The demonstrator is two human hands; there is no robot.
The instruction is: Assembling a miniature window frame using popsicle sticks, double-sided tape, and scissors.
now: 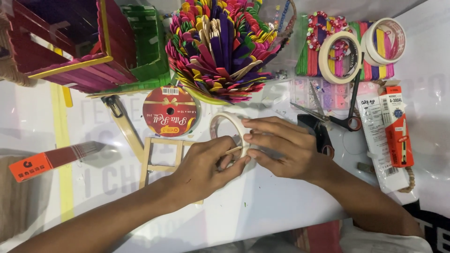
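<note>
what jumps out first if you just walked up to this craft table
The big bundle of multicoloured craft sticks fanned out at top centre grabs the eye first. Just below it, the left hand and right hand meet over a roll of white tape on the white table. A red ribbon spool lies left of the tape, and a maroon stick-built box fills the top left corner.

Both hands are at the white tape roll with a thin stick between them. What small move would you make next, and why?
Probably draw a short length of tape free with the right hand. The left hand pinches a plain wooden stick against the white tape roll, and the right fingertips rest on the roll's edge. No loose strip shows yet, and the wooden frame lies beside the left hand.
</note>
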